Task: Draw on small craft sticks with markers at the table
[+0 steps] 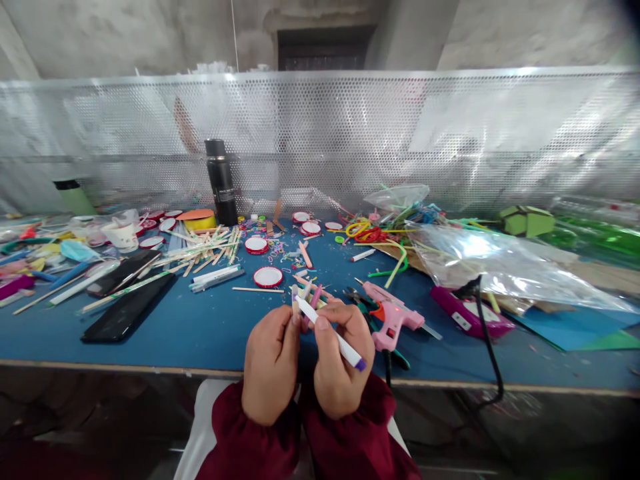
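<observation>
Both my hands are raised together at the near edge of the blue table [210, 327]. My right hand [343, 363] is closed around a white marker pen [331, 331] with a purple end, tip pointing up and left. My left hand [270, 363] is closed in a pinch on a small bundle of sticks [305, 297], some wooden, one pink, right against the pen's tip. Dark red sleeves cover both wrists.
A pink glue gun [393, 315] lies just right of my hands, its black cord [487, 347] running off the table edge. A black phone [127, 310], red-rimmed lids [268, 277], scattered wooden sticks [205, 250], a black bottle [221, 181] and plastic bags [500, 263] crowd the table. A perforated metal screen [350, 127] backs it.
</observation>
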Demonstrator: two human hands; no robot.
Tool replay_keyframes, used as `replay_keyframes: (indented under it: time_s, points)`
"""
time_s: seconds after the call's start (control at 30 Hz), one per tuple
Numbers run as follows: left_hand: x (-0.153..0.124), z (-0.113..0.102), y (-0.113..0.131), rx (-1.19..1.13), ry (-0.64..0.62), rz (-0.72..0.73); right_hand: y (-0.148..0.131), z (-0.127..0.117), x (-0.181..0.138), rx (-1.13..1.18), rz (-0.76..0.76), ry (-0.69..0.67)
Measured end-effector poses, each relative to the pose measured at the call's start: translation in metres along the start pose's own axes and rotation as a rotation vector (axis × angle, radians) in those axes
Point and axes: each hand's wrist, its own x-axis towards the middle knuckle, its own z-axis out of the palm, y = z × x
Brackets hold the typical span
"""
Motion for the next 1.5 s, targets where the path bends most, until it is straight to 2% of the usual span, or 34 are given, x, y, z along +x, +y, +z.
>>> replay_keyframes:
  time_s: [1.13,1.5]
  points:
    - [-0.0015,-0.0007,-0.0016,0.009,-0.014,-0.014,0.0012,0.0012,-0.0002,0.003,0.019,0.057]
    - [-0.0013,-0.0011,-0.0015,-0.017,-0.01,-0.019,0.0002,0.001,0.0,-0.01,0.009,0.025]
